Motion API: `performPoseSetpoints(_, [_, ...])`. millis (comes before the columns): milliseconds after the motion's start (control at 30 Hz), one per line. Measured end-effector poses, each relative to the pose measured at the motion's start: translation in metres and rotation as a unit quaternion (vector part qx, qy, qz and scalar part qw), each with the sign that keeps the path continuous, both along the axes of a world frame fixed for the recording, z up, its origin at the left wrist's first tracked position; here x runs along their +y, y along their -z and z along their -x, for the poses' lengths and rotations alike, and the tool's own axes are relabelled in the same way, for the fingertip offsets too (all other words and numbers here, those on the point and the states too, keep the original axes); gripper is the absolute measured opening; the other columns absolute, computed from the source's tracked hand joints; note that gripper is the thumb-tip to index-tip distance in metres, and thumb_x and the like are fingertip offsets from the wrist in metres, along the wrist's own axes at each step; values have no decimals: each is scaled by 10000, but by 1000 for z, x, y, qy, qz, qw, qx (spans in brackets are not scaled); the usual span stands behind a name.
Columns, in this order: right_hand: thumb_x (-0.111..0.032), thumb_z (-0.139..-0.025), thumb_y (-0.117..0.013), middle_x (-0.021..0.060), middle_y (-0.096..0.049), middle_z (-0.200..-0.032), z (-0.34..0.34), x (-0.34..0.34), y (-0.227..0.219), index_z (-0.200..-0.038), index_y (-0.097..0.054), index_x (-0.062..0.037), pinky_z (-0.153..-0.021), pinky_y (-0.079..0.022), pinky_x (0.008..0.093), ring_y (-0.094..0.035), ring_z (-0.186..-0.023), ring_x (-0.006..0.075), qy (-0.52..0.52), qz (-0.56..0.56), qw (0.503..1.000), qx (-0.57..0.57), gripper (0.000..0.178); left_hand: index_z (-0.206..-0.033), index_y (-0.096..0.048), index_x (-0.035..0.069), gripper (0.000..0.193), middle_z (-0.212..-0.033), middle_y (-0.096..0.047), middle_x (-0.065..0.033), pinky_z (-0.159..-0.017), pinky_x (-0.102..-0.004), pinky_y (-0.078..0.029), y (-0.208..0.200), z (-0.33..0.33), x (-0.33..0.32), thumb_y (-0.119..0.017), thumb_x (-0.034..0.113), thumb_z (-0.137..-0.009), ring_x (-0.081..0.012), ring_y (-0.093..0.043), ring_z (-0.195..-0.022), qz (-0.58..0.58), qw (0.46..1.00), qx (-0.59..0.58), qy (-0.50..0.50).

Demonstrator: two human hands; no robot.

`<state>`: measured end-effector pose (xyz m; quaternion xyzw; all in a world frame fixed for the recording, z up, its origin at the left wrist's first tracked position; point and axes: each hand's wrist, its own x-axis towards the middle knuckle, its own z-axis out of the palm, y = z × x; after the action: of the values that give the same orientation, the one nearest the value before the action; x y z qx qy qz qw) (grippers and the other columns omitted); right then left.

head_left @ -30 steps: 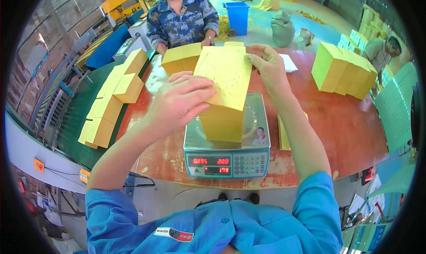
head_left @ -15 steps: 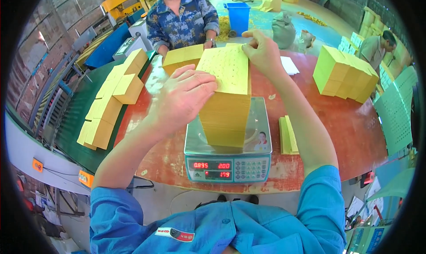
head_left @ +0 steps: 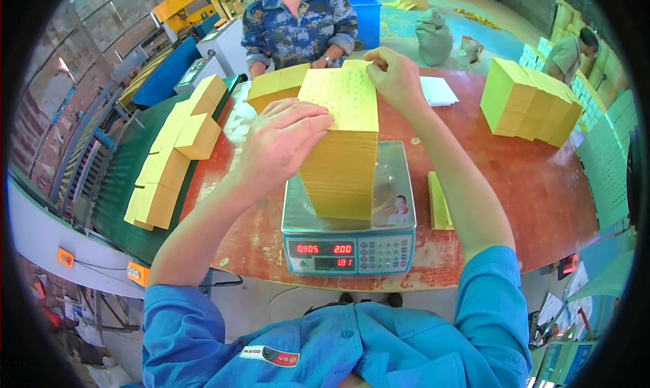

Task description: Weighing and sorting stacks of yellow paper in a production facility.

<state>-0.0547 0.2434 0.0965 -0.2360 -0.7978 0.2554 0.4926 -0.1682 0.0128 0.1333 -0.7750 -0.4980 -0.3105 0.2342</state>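
A tall stack of yellow paper sheets point(head_left: 338, 175) stands upright on the metal pan of an electronic scale point(head_left: 326, 256), whose red digits are lit. The top sheet carries rows of small dark marks. My left hand point(head_left: 279, 139) lies along the stack's upper left edge, fingers stretched out, with fingertips at the near part of the top. At the far right corner, my right hand point(head_left: 394, 80) has its fingers pinched against the upper edge of the sheets. How many sheets it grips is hidden.
A thin yellow paper bundle point(head_left: 439, 202) lies right of the scale on the red table point(head_left: 514, 191). Larger yellow stacks point(head_left: 528, 103) stand farther right, white sheets point(head_left: 439, 91) behind. More blocks point(head_left: 172, 144) line the green surface at left. A co-worker point(head_left: 298, 26) stands opposite, near another yellow stack point(head_left: 277, 87).
My right hand's fingers have drawn closer together at the far corner. The scale's digits have changed. The view has shifted slightly, and the co-worker appears farther right.
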Motion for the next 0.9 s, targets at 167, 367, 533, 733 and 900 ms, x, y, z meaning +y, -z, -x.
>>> performPoseSetpoints(167, [-124, -821, -637, 133, -685, -845, 1, -1, 3, -983, -701, -55, -720, -513, 371, -664, -783, 264, -22, 17, 1000, 14, 187, -966, -696, 3, 198, -1033, -696, -129, -871, -376, -517, 1, 3, -5, -693, -18, -769, -291, -662, -988, 38, 999, -21, -7])
performPoseSetpoints(367, [-257, -914, -598, 111, -694, -1015, 2, 18, 31, -1098, -674, -38, -771, -493, 320, -648, -885, 209, -80, 160, 975, 131, 296, -1201, -636, 15, 295, -1264, -622, -117, -978, -354, -449, 3, 21, -10, -569, 164, -955, -218, -568, -1193, 64, 943, -315, -87])
performPoseSetpoints(533, [-472, -977, -463, 84, -664, -1003, 17, 20, 96, -1138, -650, 5, -824, -481, 368, -625, -921, 198, -198, 459, 845, 190, 537, -1387, -479, 48, 675, -1299, -598, -96, -991, -351, -443, -6, 50, 25, -604, 515, -916, -186, -544, -1225, 231, 701, -646, -194])
performPoseSetpoints(733, [-488, -999, -421, 120, -646, -1143, -6, -47, 119, -1182, -622, 44, -911, -428, 320, -567, -1036, 172, -167, 496, 839, 153, 598, -1347, -514, 50, 570, -1298, -603, -113, -956, -346, -496, -3, 42, 35, -627, 414, -924, -158, -613, -1136, 485, 582, -644, -107])
performPoseSetpoints(900, [-433, -1019, -411, 106, -645, -1143, -46, -99, 107, -1180, -614, 38, -945, -413, 310, -568, -1043, 173, -152, 504, 840, 132, 538, -1340, -493, 9, 524, -1295, -607, -117, -953, -333, -507, -15, 34, -3, -635, 294, -924, -169, -628, -1122, 522, 566, -634, -77])
